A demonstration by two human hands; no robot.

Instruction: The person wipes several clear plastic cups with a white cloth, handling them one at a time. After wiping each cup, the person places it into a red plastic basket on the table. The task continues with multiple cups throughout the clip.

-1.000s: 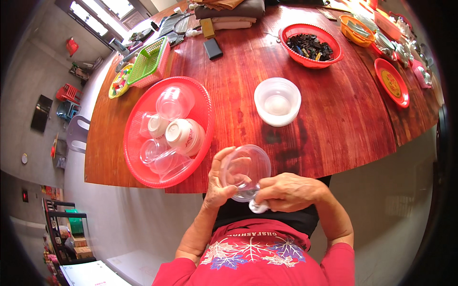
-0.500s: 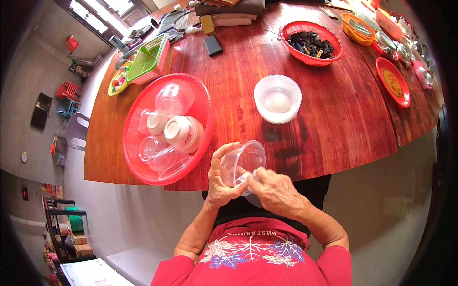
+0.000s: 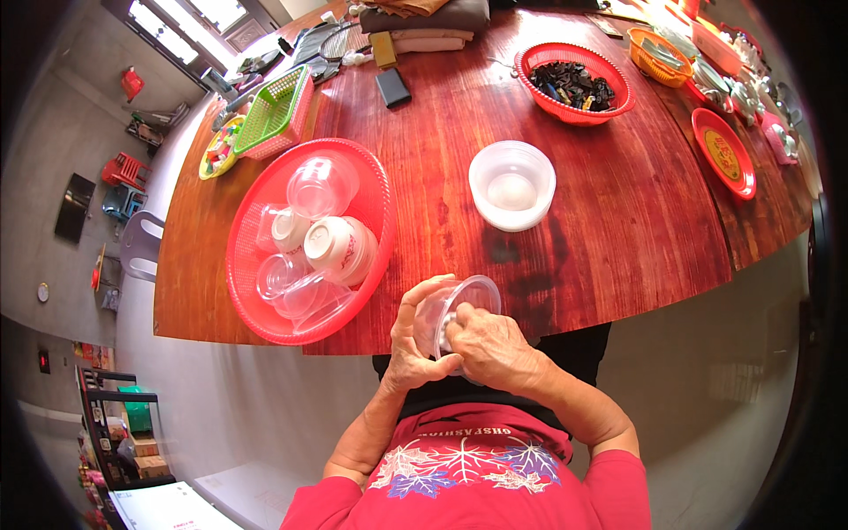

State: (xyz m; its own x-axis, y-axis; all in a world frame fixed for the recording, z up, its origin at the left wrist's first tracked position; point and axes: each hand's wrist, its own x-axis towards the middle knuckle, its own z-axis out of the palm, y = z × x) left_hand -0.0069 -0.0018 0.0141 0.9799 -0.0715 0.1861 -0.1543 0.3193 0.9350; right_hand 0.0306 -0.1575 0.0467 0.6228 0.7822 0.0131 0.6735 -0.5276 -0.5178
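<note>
A clear plastic bowl [image 3: 481, 289] is tilted on its side at the table's front edge, its mouth turned to the right. My left hand [image 3: 413, 340] is closed round its outside, with the thumb low and the fingers at the top. My right hand [image 3: 496, 347] reaches into the bowl, fingers bent together round a small white wad [image 3: 446, 332], like cloth or tissue, mostly hidden by the fingers. Beyond my hands a stack of translucent bowls [image 3: 513, 196] rests on the table. To the left, a red basket [image 3: 382, 221] holds clear bowls, cups and upturned white bowls [image 3: 329, 245].
On the wooden table [image 3: 424, 115], a red basket of black pieces [image 3: 572, 87] stands at the far right, with a red plate [image 3: 724, 154] beyond it. Green and pink baskets [image 3: 274, 110] sit far left. A dark box [image 3: 393, 89] lies near folded cloths [image 3: 428, 28].
My right hand has pushed deeper into the bowl with the white wad. The bowl and both hands have shifted slightly right and nearer to me.
</note>
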